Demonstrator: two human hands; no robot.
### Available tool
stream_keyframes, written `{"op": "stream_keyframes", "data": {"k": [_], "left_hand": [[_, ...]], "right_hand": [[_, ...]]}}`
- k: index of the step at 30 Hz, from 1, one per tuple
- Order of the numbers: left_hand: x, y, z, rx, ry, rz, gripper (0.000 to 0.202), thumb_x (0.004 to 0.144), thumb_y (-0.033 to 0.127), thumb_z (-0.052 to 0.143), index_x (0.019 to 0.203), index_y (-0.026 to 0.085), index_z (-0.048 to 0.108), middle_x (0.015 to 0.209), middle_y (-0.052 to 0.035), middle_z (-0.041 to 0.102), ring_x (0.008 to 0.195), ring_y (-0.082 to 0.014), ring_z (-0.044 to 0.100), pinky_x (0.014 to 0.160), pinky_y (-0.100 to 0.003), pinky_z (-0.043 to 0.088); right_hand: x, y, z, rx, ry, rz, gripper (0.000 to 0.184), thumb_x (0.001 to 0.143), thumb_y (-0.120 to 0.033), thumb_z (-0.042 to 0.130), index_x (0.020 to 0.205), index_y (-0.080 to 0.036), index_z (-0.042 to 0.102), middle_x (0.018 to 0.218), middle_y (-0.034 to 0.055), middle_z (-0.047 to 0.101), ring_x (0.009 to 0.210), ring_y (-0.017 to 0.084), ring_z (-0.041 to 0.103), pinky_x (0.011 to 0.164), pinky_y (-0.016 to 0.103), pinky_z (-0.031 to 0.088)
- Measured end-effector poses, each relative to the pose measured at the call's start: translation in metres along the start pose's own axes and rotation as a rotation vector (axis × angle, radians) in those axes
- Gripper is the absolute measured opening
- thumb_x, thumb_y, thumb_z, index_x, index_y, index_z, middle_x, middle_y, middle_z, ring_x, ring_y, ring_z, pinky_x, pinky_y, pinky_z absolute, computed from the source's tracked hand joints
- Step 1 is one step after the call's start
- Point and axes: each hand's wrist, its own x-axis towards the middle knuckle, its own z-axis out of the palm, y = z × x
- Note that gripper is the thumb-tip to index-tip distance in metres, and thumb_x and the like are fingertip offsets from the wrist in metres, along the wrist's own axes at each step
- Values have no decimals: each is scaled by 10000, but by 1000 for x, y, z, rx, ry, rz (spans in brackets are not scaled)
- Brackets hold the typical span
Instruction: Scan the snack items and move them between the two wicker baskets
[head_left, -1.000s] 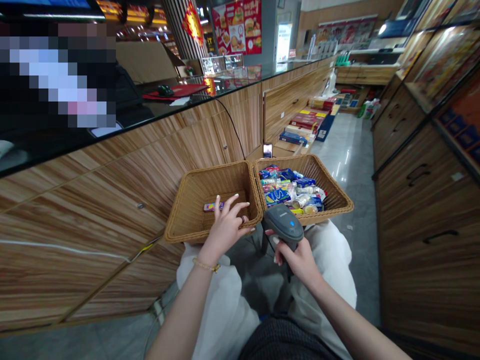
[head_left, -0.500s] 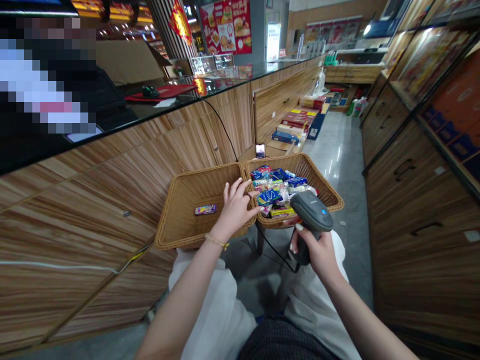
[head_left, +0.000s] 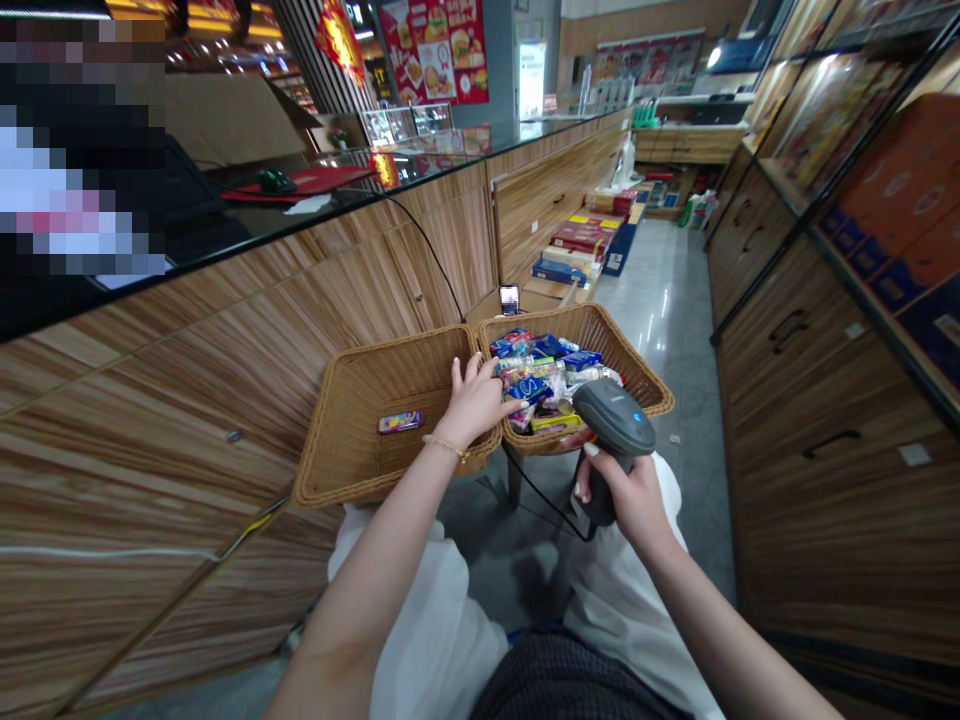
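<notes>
My left hand (head_left: 476,402) spreads open across the joined rims of two wicker baskets, its thumb touching a blue snack packet (head_left: 527,390). That packet lies among several packets and small bottles in the right-hand basket (head_left: 600,330). The left-hand basket (head_left: 337,420) holds one purple packet (head_left: 400,422), well away from my fingers. My right hand (head_left: 628,495) grips the handle of a grey handheld barcode scanner (head_left: 615,425), whose head sits over the near rim of the full basket.
A wood-veneer counter (head_left: 225,400) with a black glass top runs along the left, and a black cable (head_left: 427,245) hangs down it. A phone (head_left: 509,298) stands behind the baskets. Boxed goods (head_left: 577,245) line the floor ahead, and wooden cabinets (head_left: 825,400) stand on the right.
My left hand has moved from above the left-hand basket onto the rims, toward the full basket. The scanner has shifted right and now sits over the full basket's near rim.
</notes>
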Motion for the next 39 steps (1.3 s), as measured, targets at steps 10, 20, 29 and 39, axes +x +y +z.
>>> {"op": "stream_keyframes", "data": {"k": [10,20,29,39], "left_hand": [[6,7,4,-40,20,-35,472,833,607,740,1028,177,768,1568,-175,495,1548,-426,275,1263,-705,114],[6,-2,5,-108,-17,-35,424,790,598,786,955,208,773,1527,-135,543,1532,-426,300,1265,-699,98],[5,12,6,-99,104,22,423,756,485,851,1027,190,715,1509,-154,542,1531,-392,313,1291,-657,60],[2,9,8,-86,142,84,432,798,336,840,1140,220,604,1296,-111,646,1408,-325,465,1288,-658,51]], "right_hand": [[0,4,5,52,-22,33,273,901,-429,669,938,-162,714,485,-13,638,381,149,557,448,255,467],[1,9,6,66,-29,43,270,904,-423,672,930,-160,722,477,-13,637,378,147,550,441,254,462],[1,4,11,52,-31,33,297,904,-453,671,919,-161,722,479,-4,646,374,147,554,434,254,456],[0,4,10,44,-29,37,277,903,-435,673,923,-162,715,476,-13,635,381,147,555,444,251,460]]}}
